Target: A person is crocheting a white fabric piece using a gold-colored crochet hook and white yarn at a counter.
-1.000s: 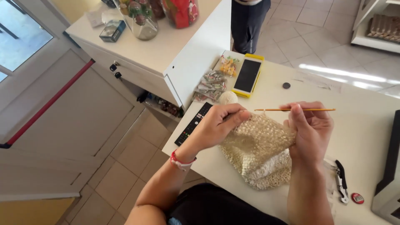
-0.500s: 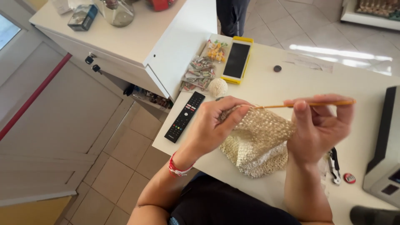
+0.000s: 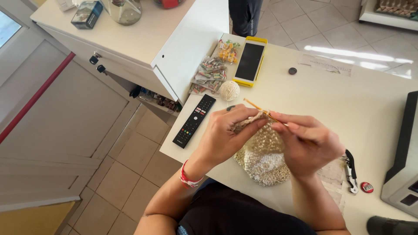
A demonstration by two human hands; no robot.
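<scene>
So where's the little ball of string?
In the head view, the ball of string sits on the table, just above the left hand, between the black remote and the yellow phone.

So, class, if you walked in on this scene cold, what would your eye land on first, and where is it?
First, the two hands at the middle of the table: the left hand pinches the beige crocheted piece, and the right hand works a thin wooden hook into it. Next, the yellow-cased phone lying screen up at the far edge, with the small ball of yarn and black remote nearby.
</scene>
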